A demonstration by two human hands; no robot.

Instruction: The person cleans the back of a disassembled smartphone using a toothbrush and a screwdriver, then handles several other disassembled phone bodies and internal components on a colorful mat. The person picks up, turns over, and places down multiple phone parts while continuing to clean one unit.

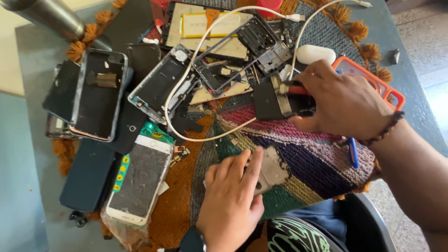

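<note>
Right hand grip clamped on red-handled tool at black phone part; left hand, fingers together, pins grey metal plate on striped knitted mat. Judgement: steady pressure, small tool movements.

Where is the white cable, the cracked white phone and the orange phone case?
white cable [173, 125], head view, on its lower loop.
cracked white phone [140, 179], head view, mid-screen.
orange phone case [389, 92], head view, right rim.

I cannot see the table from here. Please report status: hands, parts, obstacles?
Left hand flat on metal plate. Right hand holds red-handled tool beside black part. White cable nearby.
</note>
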